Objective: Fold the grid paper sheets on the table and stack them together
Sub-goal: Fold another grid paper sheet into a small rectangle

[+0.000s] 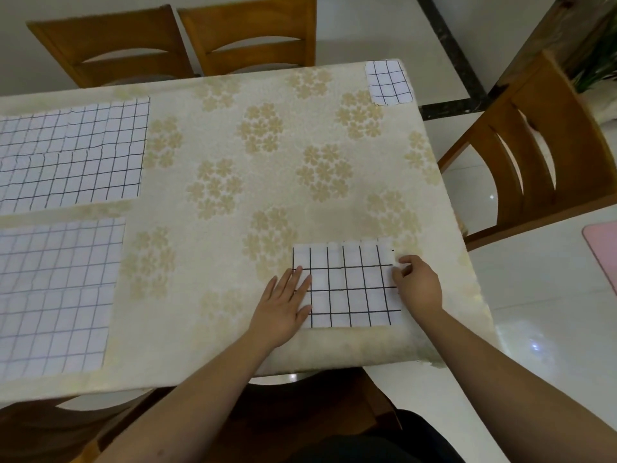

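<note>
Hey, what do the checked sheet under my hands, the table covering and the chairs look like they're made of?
The folded grid sheet looks like thin matte white paper: it lies flat with crisp edges and printed black lines. The table covering seems to be cream fabric or vinyl with a woven-looking floral pattern, draping over the edge; which one is unclear. The chairs look like varnished brown wood, with visible grain and a slight sheen.

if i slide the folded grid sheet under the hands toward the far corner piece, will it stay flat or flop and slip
The folded grid sheet looks thin and light, so it would probably slide easily on the smooth tablecloth. Its layers may spring open, since the left hand presses it flat while the right hand pinches its edge. Lifted by one corner, it would likely droop.
</note>
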